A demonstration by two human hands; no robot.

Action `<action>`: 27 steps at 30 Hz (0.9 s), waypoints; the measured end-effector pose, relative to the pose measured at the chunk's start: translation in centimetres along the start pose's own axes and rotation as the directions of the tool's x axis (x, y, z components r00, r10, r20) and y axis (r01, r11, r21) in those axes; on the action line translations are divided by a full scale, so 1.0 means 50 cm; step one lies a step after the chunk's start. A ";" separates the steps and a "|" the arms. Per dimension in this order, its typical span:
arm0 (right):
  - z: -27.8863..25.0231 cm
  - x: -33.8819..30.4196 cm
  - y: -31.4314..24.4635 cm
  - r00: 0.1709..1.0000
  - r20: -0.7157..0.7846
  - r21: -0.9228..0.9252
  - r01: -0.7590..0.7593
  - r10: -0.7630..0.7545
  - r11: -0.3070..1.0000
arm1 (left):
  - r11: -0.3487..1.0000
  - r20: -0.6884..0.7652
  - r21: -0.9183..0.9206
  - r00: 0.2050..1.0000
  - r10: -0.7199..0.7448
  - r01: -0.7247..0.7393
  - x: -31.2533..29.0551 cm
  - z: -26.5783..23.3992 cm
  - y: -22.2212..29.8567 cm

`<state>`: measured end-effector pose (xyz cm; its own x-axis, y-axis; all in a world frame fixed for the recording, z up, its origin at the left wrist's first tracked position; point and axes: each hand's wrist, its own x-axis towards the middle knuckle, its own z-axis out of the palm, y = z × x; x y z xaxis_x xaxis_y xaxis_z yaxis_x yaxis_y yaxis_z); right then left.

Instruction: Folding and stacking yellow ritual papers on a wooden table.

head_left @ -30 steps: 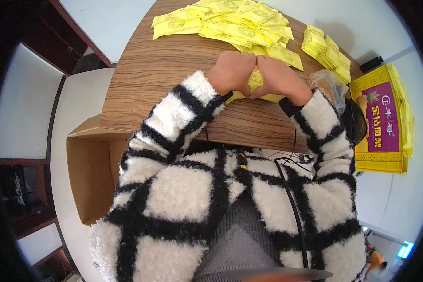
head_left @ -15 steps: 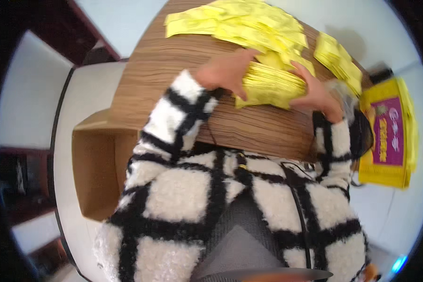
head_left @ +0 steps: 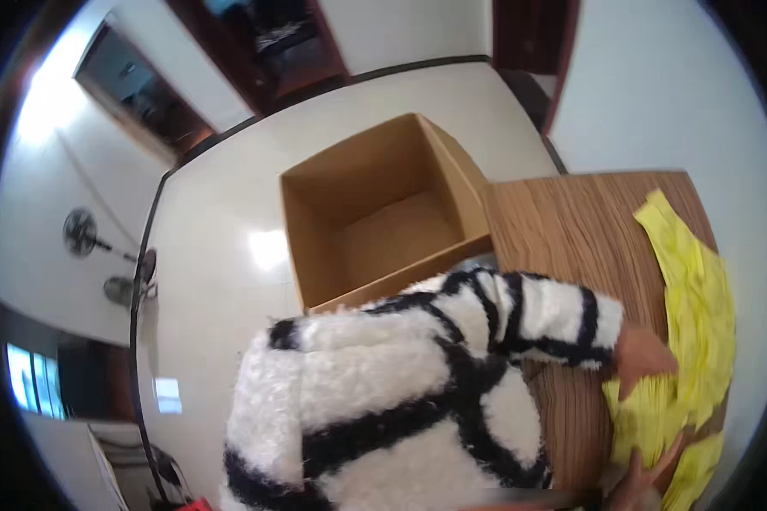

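Left hand: thumb and fingers apart, touching the yellow packet stack at the end nearer the cardboard box. Right hand: thumb and index apart at the farther end; firm grip, can't tell. Stack on wooden table, right of box; loose packet pile farther right. View swung boxward; hands stayed at stack, so packet handling looks unfinished.

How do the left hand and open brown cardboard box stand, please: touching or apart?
Apart: head view shows striped brown wooden tabletop between left hand and box.
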<state>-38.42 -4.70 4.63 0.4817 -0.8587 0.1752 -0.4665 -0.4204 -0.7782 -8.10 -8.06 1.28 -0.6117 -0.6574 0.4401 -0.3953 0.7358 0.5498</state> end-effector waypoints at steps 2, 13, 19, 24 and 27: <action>0.019 0.033 0.080 0.989 0.077 0.405 0.088 -0.130 0.910 | 0.994 0.011 0.026 0.994 -0.107 0.107 0.001 0.009 -0.003; -0.008 0.000 0.031 0.979 0.045 -0.036 0.200 -0.199 0.979 | 0.991 0.056 0.112 0.995 -0.084 0.077 0.013 0.032 0.020; 0.027 0.035 -0.027 0.992 0.018 0.090 -0.125 0.123 0.988 | 0.990 -0.135 -0.139 0.991 0.002 -0.021 -0.022 -0.059 0.026; -0.034 0.010 0.002 0.990 0.026 -0.095 -0.139 0.142 0.986 | 0.930 0.226 -0.079 0.915 -0.333 0.358 -0.013 -0.085 0.025; -0.061 -0.017 -0.017 0.986 0.072 0.070 -0.154 0.149 0.986 | 0.920 0.272 -0.140 0.907 -0.321 0.367 -0.006 -0.093 0.049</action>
<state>-40.70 -4.49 6.99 0.4592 -0.8882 0.0136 -0.4819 -0.2620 -0.8361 -5.70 -6.84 5.79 -0.6144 -0.7885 0.0300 -0.4922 0.4127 0.7664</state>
